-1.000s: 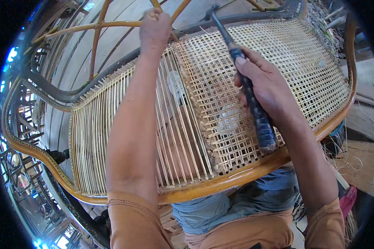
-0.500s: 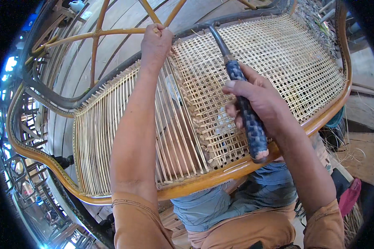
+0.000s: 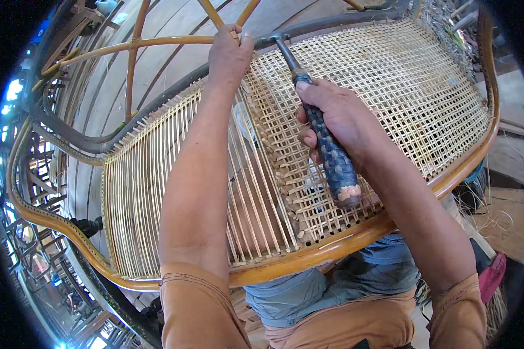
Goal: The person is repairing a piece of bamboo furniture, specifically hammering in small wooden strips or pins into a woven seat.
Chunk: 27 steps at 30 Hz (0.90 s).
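1. The left hand (image 3: 231, 58) curls into a fist at the far edge of the curved frame (image 3: 320, 254); whether it grips anything is unclear.
2. The right hand (image 3: 343, 119) holds a hammer (image 3: 326, 142) by its wrapped handle, the head just right of the left fist.
3. Woven cane mesh (image 3: 402, 93) fills the right side; parallel cane strands (image 3: 135, 192) span the left.
4. Plank floor (image 3: 174, 23) lies beyond.

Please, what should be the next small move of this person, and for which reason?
Probably a short, light tap with the hammer, keeping the left hand clear: the right hand grips the wrapped handle, the hammer head is near the dark far rail, and the curled left hand is close beside it. What that hand holds, if anything, is unclear.
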### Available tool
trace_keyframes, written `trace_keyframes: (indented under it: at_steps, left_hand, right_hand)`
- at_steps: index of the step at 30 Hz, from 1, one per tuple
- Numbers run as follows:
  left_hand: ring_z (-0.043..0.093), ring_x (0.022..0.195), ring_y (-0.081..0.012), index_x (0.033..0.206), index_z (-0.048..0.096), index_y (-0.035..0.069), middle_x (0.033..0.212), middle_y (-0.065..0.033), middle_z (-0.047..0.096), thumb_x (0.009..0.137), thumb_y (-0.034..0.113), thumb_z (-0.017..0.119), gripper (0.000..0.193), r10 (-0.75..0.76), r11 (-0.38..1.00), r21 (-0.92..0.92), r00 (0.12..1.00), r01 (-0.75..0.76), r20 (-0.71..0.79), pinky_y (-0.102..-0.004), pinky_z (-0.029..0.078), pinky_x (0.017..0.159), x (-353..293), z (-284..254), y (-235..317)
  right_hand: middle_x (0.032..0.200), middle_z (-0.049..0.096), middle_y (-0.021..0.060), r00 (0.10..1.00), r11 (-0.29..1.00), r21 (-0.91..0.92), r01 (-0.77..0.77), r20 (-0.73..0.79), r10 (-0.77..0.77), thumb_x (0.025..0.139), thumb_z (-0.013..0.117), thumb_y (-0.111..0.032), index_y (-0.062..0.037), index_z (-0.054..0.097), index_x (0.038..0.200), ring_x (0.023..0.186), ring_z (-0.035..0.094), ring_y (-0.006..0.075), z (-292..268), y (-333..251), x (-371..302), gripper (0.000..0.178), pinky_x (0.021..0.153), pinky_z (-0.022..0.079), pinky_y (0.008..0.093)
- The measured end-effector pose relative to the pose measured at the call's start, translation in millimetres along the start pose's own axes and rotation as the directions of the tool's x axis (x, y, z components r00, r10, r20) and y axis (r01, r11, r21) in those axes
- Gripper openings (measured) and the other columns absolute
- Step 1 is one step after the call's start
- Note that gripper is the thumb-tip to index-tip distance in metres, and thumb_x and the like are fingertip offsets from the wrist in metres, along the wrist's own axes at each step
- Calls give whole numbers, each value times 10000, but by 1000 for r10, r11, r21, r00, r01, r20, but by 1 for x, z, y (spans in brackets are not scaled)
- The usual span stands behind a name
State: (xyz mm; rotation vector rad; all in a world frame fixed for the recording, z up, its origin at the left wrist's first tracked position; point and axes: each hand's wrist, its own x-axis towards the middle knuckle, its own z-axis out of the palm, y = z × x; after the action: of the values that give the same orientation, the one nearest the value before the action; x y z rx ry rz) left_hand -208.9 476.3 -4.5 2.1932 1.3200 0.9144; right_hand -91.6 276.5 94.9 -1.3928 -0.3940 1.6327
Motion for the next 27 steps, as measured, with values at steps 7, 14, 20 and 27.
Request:
trace_keyframes:
  at_steps: [7, 14, 20, 27]
  left_hand:
    - [553, 948, -377, 1065, 507, 20, 1013, -237, 561, 796, 225, 532, 339, 59, 997, 45, 998, -58, -22, -432, 434, 858, -2, 1, -9]
    - [554, 958, -360, 1028, 528, 21, 993, -228, 567, 796, 208, 520, 299, 0, 999, 44, 1000, -1, 10, -425, 435, 858, -3, -6, -2]
    - [618, 775, -313, 990, 539, 9, 800, -193, 619, 810, 231, 520, 286, -130, 974, -180, 990, 138, 54, -379, 480, 743, -11, -19, 28]
    - [628, 753, -302, 979, 541, 11, 790, -184, 625, 811, 224, 511, 273, -154, 977, -133, 984, 165, 89, -361, 486, 724, -23, -23, 22]
  right_hand:
    - [646, 477, 13, 997, 991, -133, -12, 76, 22, 907, 501, -237, -72, 464, 890, 436, 474, 91, 0, 11, 11, 170, 376, 420, 243]
    - [642, 466, 13, 994, 978, -210, 0, 107, 23, 905, 500, -204, -46, 495, 933, 444, 465, 91, -3, 7, 9, 161, 381, 405, 253]
    - [731, 502, 31, 994, 990, -79, 113, -4, -114, 867, 558, -171, -40, 424, 1261, 483, 501, 87, -20, 1, -22, 437, 383, 427, 236]
    - [700, 507, 13, 996, 990, -107, 89, 3, -89, 873, 562, -228, -34, 460, 1202, 475, 503, 95, -22, 10, -30, 396, 418, 439, 245]
